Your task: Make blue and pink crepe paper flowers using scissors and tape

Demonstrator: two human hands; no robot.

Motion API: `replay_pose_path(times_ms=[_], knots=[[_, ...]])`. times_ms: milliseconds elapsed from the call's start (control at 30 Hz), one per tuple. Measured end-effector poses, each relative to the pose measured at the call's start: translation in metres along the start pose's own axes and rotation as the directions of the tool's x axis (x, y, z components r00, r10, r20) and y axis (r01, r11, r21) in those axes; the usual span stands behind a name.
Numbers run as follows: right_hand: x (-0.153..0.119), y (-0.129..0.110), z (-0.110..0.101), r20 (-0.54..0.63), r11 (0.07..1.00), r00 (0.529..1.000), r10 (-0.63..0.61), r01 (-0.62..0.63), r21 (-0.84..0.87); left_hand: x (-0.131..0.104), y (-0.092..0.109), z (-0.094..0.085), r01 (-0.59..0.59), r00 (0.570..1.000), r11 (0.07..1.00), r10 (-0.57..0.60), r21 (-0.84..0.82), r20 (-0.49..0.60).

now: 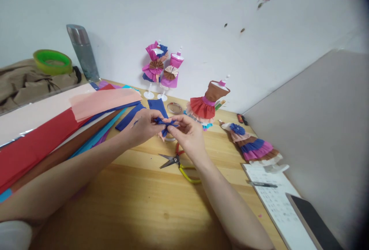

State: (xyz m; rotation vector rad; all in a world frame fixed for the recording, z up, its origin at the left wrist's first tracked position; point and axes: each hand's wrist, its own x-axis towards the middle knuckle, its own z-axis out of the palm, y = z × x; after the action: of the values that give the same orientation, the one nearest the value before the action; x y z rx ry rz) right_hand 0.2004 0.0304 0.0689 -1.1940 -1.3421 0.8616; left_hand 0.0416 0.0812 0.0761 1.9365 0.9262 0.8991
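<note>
Between my two hands is a small gathered piece of blue crepe paper (166,124), with some peach paper showing at it. My left hand (147,125) pinches its left side, fingers closed. My right hand (186,129) grips the right side between thumb and fingertips. Below the hands lie scissors (176,160) with red and yellow handles, blades spread and pointing left. A flat strip of blue paper (157,105) rests on the table just behind my hands, near a roll of clear tape (174,107).
Long coloured paper sheets (57,134) cover the left side. A bottle (83,52) and a green tape roll (53,62) stand behind them. Mini dress forms (155,65) in paper dresses stand along the wall; another dressed form (250,142) lies right, near a notebook (266,192), pen and phone (314,219).
</note>
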Motion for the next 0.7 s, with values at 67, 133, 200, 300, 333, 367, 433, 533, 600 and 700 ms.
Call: replay_pose_path(times_ms=[67,133,200,300,333,367,433,533,600,700], knots=[[-0.001,-0.004,-0.001,-0.015,0.998,0.998,-0.055,0.055,-0.024,-0.001,0.007,-0.002,-0.016,1.000,0.995,0.017,0.096,-0.008],[-0.002,-0.006,-0.002,-0.052,0.992,0.991,-0.122,0.120,-0.035,-0.002,0.012,-0.003,-0.027,1.000,0.985,0.029,0.168,-0.010],[-0.002,-0.006,-0.003,-0.083,0.982,0.979,-0.184,0.180,-0.056,-0.002,0.013,-0.004,-0.026,1.000,0.985,0.024,0.171,0.013],[-0.001,-0.005,-0.004,-0.082,0.973,0.973,-0.214,0.205,-0.106,-0.001,0.007,-0.003,-0.021,0.998,0.996,0.016,0.090,0.056],[-0.001,-0.004,-0.005,-0.072,0.975,0.976,-0.204,0.195,-0.106,0.000,0.004,-0.003,-0.019,0.998,0.998,0.015,0.060,0.067],[0.000,-0.004,-0.006,-0.059,0.979,0.980,-0.188,0.182,-0.094,0.001,0.000,-0.002,-0.016,0.997,0.999,0.014,0.030,0.076],[0.000,-0.004,-0.006,-0.035,0.986,0.986,-0.161,0.159,-0.056,0.002,-0.006,-0.001,0.000,0.996,1.000,0.003,-0.028,0.093],[0.001,-0.005,-0.006,-0.021,0.986,0.987,-0.161,0.160,-0.051,0.004,-0.010,0.000,0.038,0.994,0.995,-0.028,-0.093,0.109],[0.001,-0.005,-0.006,-0.024,0.978,0.983,-0.182,0.178,-0.109,0.004,-0.010,-0.001,0.088,0.989,0.988,-0.072,-0.125,0.129],[0.002,-0.005,-0.006,-0.027,0.972,0.983,-0.180,0.174,-0.160,0.004,-0.006,-0.002,0.211,0.961,0.959,-0.168,-0.189,0.218]])
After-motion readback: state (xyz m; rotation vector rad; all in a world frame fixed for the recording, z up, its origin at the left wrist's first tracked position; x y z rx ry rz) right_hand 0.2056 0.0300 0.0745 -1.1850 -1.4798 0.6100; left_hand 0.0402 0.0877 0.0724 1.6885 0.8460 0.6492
